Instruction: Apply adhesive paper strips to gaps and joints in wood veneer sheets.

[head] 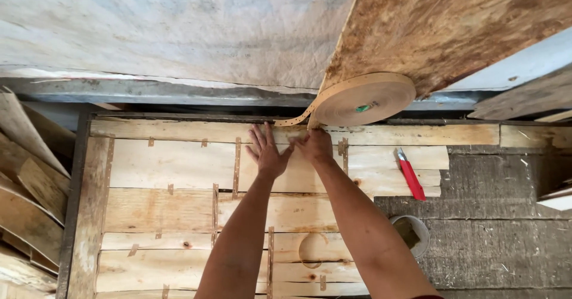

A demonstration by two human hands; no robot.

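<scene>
My left hand lies flat with fingers spread on pale wood veneer sheets joined by strips of brown tape. My right hand sits just beside it, fingers curled down at the veneer's far edge, right under a large roll of brown paper tape. A perforated tail of tape runs from the roll leftward toward my hands. Whether my right fingers pinch the tape is hidden.
A red utility knife lies on the veneer to the right. A small white container stands on the grey bench. Loose veneer scraps pile up at left. A rusty brown board leans behind the roll.
</scene>
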